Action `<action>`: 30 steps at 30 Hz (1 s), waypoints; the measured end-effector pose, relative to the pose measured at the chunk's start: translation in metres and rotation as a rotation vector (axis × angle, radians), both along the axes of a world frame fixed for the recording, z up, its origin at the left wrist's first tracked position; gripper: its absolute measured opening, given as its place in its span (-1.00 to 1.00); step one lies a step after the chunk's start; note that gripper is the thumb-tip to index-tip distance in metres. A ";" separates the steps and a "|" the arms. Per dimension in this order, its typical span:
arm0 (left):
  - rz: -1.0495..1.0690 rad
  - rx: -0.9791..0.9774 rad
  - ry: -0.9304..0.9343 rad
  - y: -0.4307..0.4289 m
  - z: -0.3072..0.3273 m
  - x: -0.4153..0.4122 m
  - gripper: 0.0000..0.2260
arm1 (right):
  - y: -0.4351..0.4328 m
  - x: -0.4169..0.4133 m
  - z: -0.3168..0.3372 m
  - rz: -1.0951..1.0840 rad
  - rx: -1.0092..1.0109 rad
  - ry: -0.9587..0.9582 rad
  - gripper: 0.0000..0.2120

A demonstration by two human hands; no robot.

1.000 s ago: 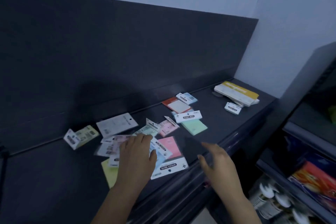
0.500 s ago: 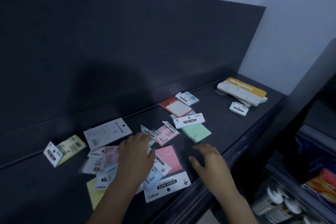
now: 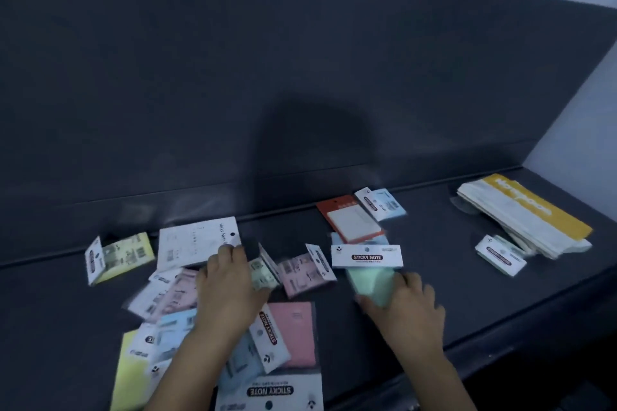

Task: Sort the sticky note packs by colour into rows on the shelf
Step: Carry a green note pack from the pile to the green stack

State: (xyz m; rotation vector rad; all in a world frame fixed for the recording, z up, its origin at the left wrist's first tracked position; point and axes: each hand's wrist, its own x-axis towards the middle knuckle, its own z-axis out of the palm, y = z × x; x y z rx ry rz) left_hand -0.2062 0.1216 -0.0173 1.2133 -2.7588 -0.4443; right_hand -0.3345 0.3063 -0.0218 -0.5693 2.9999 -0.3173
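The green pack [image 3: 369,280] is gripped at its near edge by the right hand [image 3: 407,310]. Left of it, the left hand [image 3: 227,290] is laid flat, fingers spread, on the mixed pile [image 3: 173,297]. Right of it, bare shelf [image 3: 444,264] is left up to the yellow-banded stack [image 3: 521,210].

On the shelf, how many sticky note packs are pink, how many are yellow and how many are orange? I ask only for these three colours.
Pink packs: 3
Yellow packs: 2
Orange pack: 1
Total: 6
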 end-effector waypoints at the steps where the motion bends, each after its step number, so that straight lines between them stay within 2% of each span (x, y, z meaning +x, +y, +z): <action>1: 0.016 -0.006 -0.062 0.001 -0.001 -0.002 -0.41 | -0.001 -0.006 -0.001 -0.010 0.022 -0.022 -0.29; 4: 0.037 -0.048 -0.160 0.004 -0.001 -0.009 -0.45 | -0.004 -0.018 -0.002 0.013 0.066 -0.048 -0.20; 8: 0.059 -0.150 -0.091 0.007 0.005 -0.011 -0.48 | -0.002 -0.027 0.001 0.026 0.000 -0.140 -0.16; 10: 0.066 -0.197 0.013 0.006 0.006 -0.011 -0.50 | 0.000 -0.029 0.001 0.036 -0.113 -0.203 -0.26; 13: 0.106 -0.196 0.330 0.002 0.009 -0.008 -0.56 | -0.001 -0.029 0.004 0.018 -0.499 -0.455 -0.57; 15: 0.210 -0.022 0.598 0.008 0.023 -0.005 -0.67 | -0.003 -0.027 0.010 -0.012 -0.685 -0.593 -0.77; 17: 0.330 0.366 0.842 0.013 0.033 -0.002 -0.80 | -0.005 -0.024 0.018 -0.059 -0.835 -0.735 -0.92; 18: 0.382 0.579 0.930 0.014 0.038 0.000 -0.77 | -0.005 -0.022 0.022 -0.071 -0.886 -0.811 -0.97; 20: 0.438 0.914 1.041 0.015 0.044 0.004 -0.67 | -0.006 -0.018 0.031 -0.062 -0.946 -0.927 -0.92; 22: 0.444 1.146 1.152 0.018 0.048 0.009 -0.63 | -0.008 -0.015 0.039 -0.067 -1.038 -1.064 -0.88; 24: 0.441 1.231 1.170 0.023 0.051 0.015 -0.63 | -0.012 -0.011 0.047 -0.082 -1.149 -1.225 -0.90; 26: 0.431 1.213 1.140 0.027 0.051 0.026 -0.69 | -0.018 -0.006 0.053 -0.039 -1.201 -1.311 -0.90; 30: 0.491 1.149 1.194 0.031 0.056 0.057 -0.71 | -0.040 0.015 0.054 0.204 -1.071 -1.179 -0.89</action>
